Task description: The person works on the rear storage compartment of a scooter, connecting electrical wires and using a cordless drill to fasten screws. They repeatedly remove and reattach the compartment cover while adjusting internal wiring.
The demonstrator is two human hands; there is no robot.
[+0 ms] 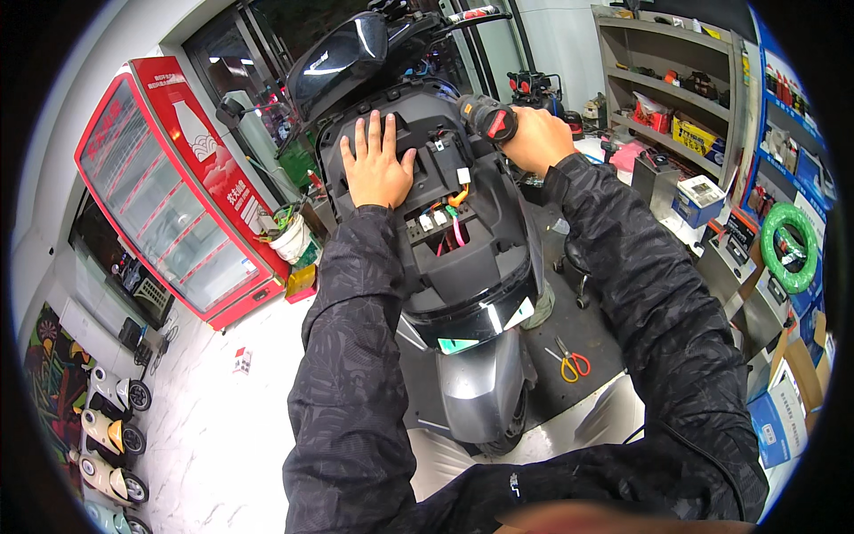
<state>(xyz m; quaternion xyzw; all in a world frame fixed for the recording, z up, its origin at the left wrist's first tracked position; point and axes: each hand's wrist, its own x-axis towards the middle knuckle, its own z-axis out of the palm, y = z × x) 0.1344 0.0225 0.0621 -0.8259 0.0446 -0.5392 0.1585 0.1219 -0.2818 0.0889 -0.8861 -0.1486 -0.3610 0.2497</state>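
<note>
A dark scooter (463, 267) stands in front of me, its inner black plastic body (498, 240) uncovered. My left hand (378, 165) lies flat on the black plastic at the left, fingers spread. My right hand (538, 141) is wrapped round a black and red power drill (487, 117) at the scooter's upper right edge; the tip of the drill is hard to make out. Between and below my hands, an open bay shows an orange cable connector (458, 196), a pink wire (457, 231) and white connectors (433, 220). The silver mudguard (476, 383) is nearest me.
Red-and-yellow-handled scissors (568, 361) lie on the dark mat at right. A red glass-door fridge (191, 178) and a white bucket (291, 240) of tools stand left. Grey shelves (667, 89), boxes (698, 198) and a green ring coil (788, 247) are right. Small scooters (107, 432) line the left.
</note>
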